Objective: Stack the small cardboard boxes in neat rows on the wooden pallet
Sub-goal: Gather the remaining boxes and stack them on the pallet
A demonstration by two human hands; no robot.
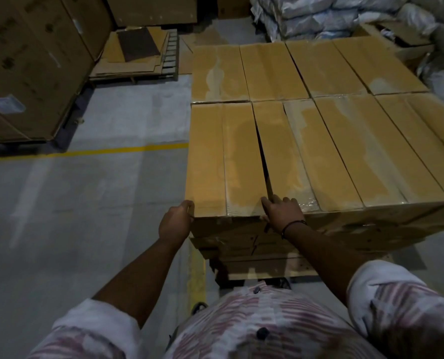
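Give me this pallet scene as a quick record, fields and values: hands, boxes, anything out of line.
top layer: two rows of long cardboard boxes
left hand: grips near-left box at its near left corner
right hand: pinches the same box's near right corner
misalignment: gap between that box and its neighbour, widening toward the near end

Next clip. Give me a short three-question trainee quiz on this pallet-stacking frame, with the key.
1. True or false: the left hand grips the outer near corner of the near-left box.
2. The right hand rests: A) at the gap beside that box; B) on the white sacks; C) on the flattened cardboard.
3. Fill in: the floor line is painted ___.
Key: 1 true; 2 A; 3 yellow.
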